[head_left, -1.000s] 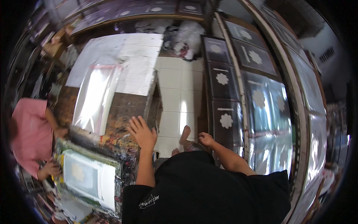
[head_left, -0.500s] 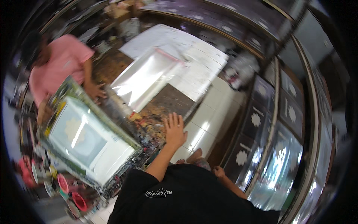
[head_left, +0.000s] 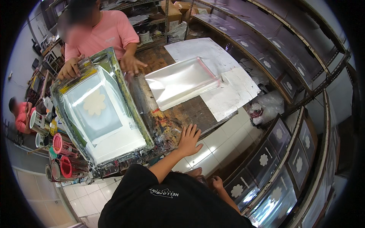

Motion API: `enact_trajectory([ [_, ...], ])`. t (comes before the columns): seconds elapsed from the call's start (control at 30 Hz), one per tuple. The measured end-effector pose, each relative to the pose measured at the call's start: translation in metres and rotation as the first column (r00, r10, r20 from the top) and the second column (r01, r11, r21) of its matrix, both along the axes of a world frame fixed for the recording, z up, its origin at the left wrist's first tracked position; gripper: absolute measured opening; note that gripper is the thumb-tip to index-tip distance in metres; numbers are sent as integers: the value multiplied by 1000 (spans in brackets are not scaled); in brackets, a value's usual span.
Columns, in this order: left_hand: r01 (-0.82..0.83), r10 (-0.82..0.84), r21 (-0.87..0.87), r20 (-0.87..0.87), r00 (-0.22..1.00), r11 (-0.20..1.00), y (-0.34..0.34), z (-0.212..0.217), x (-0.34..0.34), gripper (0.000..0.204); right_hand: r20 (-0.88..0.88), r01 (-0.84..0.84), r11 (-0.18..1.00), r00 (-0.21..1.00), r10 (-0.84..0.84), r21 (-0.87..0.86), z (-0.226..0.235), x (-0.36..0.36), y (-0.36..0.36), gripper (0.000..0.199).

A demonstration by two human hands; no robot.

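My left hand (head_left: 190, 141) lies with fingers spread on the near edge of a paint-stained wooden table (head_left: 165, 131). My right hand (head_left: 218, 183) hangs low beside my leg; its fingers are mostly hidden. Left of my left hand is a screen-printing frame (head_left: 133, 104), raised and tilted, with a pale flower shape (head_left: 94, 102) on its mesh. A person in a pink shirt stands behind it, one hand (head_left: 71, 67) on its far end and the other (head_left: 130, 64) open beside it. A stack of shiny transparent plastic sheets (head_left: 180, 81) sits mid-table.
White sheets (head_left: 232, 93) cover the table's far right part. Racks of flower-printed plastic sheets (head_left: 262, 159) line the right side and back. Ink cans (head_left: 68, 167) stand at lower left. A bundle of plastic (head_left: 267, 108) is on the floor past the table. Another person (head_left: 23, 117) is far left.
The view has swung, so the table and frame sit differently in the picture. My left hand stays on the table edge. The other person's hand remains near the frame's side.
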State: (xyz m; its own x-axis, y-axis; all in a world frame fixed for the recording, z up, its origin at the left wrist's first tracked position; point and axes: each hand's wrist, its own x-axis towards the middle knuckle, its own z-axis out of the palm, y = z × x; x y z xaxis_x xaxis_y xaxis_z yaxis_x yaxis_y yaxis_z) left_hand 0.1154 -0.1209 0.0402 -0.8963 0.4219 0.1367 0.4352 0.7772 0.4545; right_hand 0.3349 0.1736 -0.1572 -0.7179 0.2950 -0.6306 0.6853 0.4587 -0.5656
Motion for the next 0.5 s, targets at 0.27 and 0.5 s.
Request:
enact_trajectory([
  [0.27,-116,193,293,-251,949,949,1,73,-26,73,70,129,984,990,-120,-126,-18,25,16,33],
  [0.5,-215,86,-305,-387,918,928,9,77,-146,94,56,251,963,968,-246,-98,-57,60,27,36],
])
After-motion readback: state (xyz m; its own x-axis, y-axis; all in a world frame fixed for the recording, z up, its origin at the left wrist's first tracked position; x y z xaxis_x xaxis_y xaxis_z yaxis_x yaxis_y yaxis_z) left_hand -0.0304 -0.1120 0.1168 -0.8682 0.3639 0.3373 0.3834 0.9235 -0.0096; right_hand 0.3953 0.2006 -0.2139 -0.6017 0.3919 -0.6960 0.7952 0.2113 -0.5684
